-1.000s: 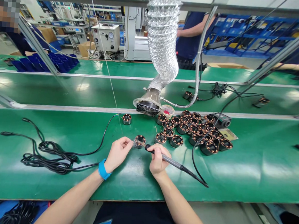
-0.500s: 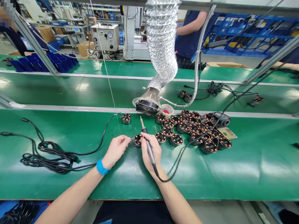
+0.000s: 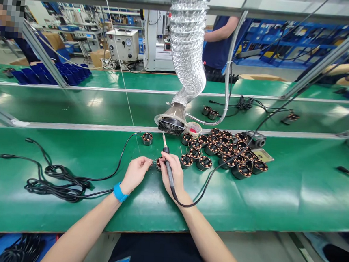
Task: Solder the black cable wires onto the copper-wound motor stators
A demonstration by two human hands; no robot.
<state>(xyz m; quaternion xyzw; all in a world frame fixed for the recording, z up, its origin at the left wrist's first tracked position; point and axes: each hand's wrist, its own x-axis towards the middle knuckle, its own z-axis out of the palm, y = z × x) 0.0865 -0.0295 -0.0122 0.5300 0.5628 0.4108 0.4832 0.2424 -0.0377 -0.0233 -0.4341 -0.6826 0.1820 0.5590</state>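
My right hand holds a soldering iron with its tip pointing up and away, and its fingers touch the right side of a copper-wound coil ring, which they partly hide. Left of that ring, my left hand, with a blue band on the wrist, pinches thin wire ends. A black cable runs from under my left wrist to a coiled bundle. Another coil ring stands alone farther back. Several more coil rings are grouped to the right of my right hand.
A fume hose hangs over the bench, its fan just beyond the iron tip. Beside it is a small bowl with something red. Coiled black cables lie left. The iron's cord crosses the right side. People work across the bench.
My right hand and the soldering iron have shifted slightly left, and the fingers now cover more of the ring. My left hand keeps its pinch in nearly the same place.
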